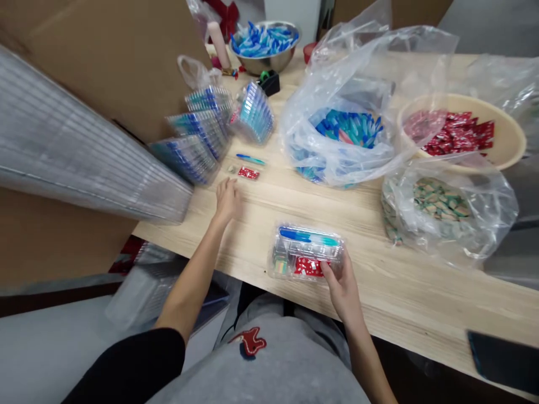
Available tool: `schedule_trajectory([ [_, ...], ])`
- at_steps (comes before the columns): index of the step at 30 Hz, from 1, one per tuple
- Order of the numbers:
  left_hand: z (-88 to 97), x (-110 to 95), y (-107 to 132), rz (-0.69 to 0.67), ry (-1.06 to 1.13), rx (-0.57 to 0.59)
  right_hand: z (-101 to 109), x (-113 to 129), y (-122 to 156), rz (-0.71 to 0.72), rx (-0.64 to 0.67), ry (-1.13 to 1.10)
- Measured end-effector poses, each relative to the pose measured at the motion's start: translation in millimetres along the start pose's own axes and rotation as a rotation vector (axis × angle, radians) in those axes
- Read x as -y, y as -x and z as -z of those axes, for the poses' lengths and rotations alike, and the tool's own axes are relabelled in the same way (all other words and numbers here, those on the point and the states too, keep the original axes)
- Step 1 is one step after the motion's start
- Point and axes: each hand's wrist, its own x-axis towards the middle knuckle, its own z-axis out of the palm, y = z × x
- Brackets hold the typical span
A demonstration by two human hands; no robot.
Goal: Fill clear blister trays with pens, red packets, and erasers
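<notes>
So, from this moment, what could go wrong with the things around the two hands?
The right hand holds the clear tray near the front edge of the table, so a slip could perhaps drop it. The left hand is close to a red packet and a blue pen; a careless sweep might push them away. The stacked clear packs stand slanted and might slide if bumped.
</notes>
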Motion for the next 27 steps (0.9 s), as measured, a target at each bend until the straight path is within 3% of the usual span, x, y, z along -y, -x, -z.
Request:
schedule_trajectory([
  [4, -8.3, 15.8, -31.8, -0.041, -0.092, 0.026, -1.6, 1.7, 0.4, -0.107, -0.005, -0.016],
  [15, 1.5, 20.8, -38.3, -0.112, -0.208, 0.043, -1.0, 5.5, -5.7, -0.057, 0.048, 0.008],
  [18, 3.2, 15.5, -23.6, -0.205, -0.201, 0.095, -2.5, 4.3, -4.6, -0.071, 0.032, 0.018],
  [22, 2.8, 14.1, 15.8, -0.275, -0.182, 0.138, -4.3, 2.3, -2.7, -0.073, 0.012, 0.016],
  [25, 13.4, 15.4, 44.9, -0.295, -0.153, 0.09, -4.0, 3.9, -3.1, -0.067, 0.021, 0.015],
  [27, 29.8, 11.5, 61.7, -0.314, -0.128, 0.017, -3.7, 5.8, -3.5, -0.068, 0.044, 0.002],
])
